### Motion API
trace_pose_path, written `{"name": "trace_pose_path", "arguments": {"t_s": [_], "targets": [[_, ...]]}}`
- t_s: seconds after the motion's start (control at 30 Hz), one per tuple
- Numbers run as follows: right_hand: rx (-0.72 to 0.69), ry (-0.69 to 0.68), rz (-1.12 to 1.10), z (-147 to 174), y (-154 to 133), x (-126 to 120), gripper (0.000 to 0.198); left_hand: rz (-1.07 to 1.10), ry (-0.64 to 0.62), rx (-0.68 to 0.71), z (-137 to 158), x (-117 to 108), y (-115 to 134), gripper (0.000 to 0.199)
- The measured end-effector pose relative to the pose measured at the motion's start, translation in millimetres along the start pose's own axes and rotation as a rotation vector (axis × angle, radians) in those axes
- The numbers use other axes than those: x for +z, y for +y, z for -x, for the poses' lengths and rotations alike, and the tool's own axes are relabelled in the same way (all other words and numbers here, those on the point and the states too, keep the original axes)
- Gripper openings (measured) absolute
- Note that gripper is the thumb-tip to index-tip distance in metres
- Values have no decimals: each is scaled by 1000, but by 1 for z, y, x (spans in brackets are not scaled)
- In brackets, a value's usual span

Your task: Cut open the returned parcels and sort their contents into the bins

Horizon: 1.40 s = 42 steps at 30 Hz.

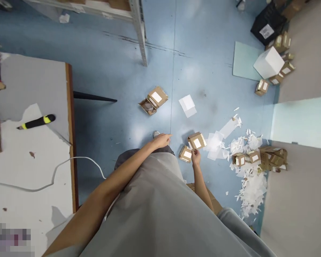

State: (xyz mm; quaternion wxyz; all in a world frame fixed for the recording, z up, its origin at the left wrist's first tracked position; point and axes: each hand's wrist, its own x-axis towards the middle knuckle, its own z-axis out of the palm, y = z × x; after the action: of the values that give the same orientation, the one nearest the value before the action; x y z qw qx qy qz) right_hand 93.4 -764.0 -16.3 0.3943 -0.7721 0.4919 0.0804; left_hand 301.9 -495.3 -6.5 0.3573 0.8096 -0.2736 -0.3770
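Note:
My left hand [162,140] hangs in front of my body with its index finger stretched to the right; nothing shows in it. The fingers of my right hand [195,157] are pinched together, and what they hold, if anything, is too small to make out. In the picture it overlaps the edges of a small cardboard box [186,154] with a white label and a larger labelled cardboard box [197,141]. Whether it touches them I cannot tell. Farther ahead, an opened cardboard box [153,100] with paper inside lies on the blue floor.
White paper sheets [188,105] lie on the floor, and a pile of paper scraps [250,189] spreads along the right wall. A table [50,78] stands left, bearing a black-and-yellow cutter [36,122] and a white cable [24,188]. A metal shelf post [140,32] stands ahead.

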Motion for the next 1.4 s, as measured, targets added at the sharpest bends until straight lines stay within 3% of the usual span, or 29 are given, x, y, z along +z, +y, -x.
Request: {"name": "trace_pose_path", "arguments": {"t_s": [0.17, 0.33, 0.43, 0.53, 0.7, 0.83, 0.93, 1.07, 1.2, 1.3, 1.4], "targets": [[-267, -303, 106, -34, -100, 76, 43, 256, 287, -251, 89, -51, -50, 59], [-576, -592, 215, -9, -214, 174, 42, 571, 752, -421, 214, -61, -99, 67], [-733, -730, 271, 39, -268, 234, 43, 773, 1066, -432, 288, -43, -125, 68], [-855, -845, 311, 101, -301, 289, 45, 929, 1313, -421, 350, -20, -147, 69], [-983, -1001, 352, 204, -325, 367, 45, 1060, 1589, -425, 430, 5, -175, 77], [-1070, -1107, 348, 276, -354, 432, 42, 1087, 1772, -459, 476, -3, -193, 83], [-1130, -1149, 315, 324, -397, 485, 49, 1075, 1871, -496, 500, -27, -206, 76], [-1203, -1153, 250, 377, -476, 555, 63, 951, 1965, -583, 523, -75, -227, 61], [-1240, -1146, 238, 418, -546, 611, 67, 936, 2034, -625, 533, -135, -255, 68], [-1257, -1154, 301, 437, -574, 639, 59, 1066, 1995, -601, 529, -190, -279, 79], [-1284, -1192, 388, 440, -582, 653, 48, 1191, 1966, -591, 518, -242, -302, 96]]}}
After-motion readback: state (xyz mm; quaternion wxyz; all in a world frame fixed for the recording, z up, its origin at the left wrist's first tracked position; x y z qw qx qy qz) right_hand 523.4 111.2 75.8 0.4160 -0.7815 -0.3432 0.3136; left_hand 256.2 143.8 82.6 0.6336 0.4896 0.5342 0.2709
